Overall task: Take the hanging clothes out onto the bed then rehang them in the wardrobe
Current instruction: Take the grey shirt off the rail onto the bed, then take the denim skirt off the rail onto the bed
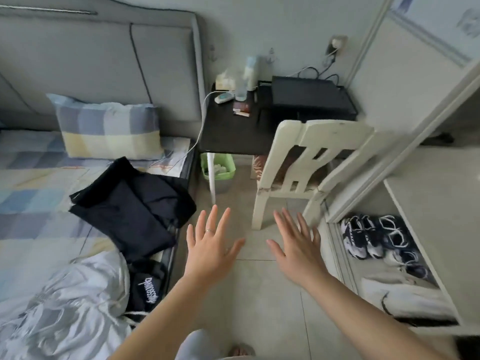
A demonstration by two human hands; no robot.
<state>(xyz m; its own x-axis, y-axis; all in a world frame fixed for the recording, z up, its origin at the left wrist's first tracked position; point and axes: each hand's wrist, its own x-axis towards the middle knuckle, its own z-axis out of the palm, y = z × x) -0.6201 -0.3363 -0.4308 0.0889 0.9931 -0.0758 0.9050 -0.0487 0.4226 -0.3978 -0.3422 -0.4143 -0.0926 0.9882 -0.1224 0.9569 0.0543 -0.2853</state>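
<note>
A dark navy garment (130, 203) lies on the bed (33, 183) at its right edge, partly hanging over the side. Below it lie a black garment with white lettering (146, 287) and a white garment (72, 302). My left hand (210, 245) and my right hand (298, 245) are both held out flat above the tiled floor, fingers spread, holding nothing. The left hand is just right of the navy garment without touching it. The wardrobe (428, 178) stands open at the right; its hanging rail is out of view.
A white chair (306, 162) stands straight ahead, beside a black bedside table (233, 126) with small items and a black box (309, 97). A green bin (219, 168) sits under the table. Sneakers (376, 237) lie in the wardrobe's bottom. A checked pillow (109, 128) leans on the headboard.
</note>
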